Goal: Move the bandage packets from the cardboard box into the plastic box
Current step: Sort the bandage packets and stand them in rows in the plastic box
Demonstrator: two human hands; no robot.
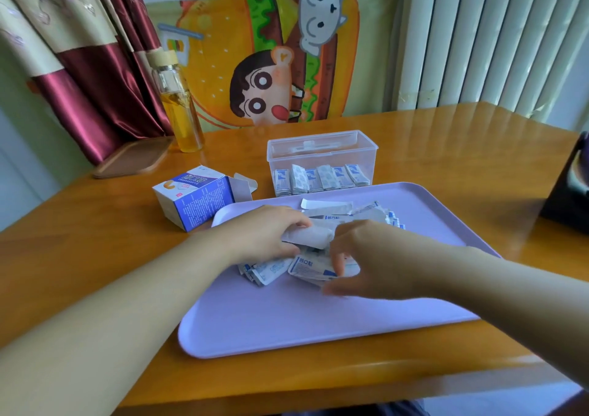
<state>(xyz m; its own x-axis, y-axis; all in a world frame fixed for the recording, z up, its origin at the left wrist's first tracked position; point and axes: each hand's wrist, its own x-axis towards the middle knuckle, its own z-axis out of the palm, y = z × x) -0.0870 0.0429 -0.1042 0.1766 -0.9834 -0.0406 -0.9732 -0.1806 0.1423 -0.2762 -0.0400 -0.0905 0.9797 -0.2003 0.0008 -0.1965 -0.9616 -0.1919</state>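
Bandage packets [269, 270] lie in a loose heap on the one lavender tray [302, 320], under and between my hands; the heap is too jumbled to count. My left hand [261, 234] grips a white handful of them, fingers curled round it. My right hand [379, 256], just beside it, pinches more from the heap. Six bundles [322, 178] stand in a row inside the one plastic box [322, 148], beyond the tray. One cardboard box [194, 199] lies on its side, flap open, left of the tray.
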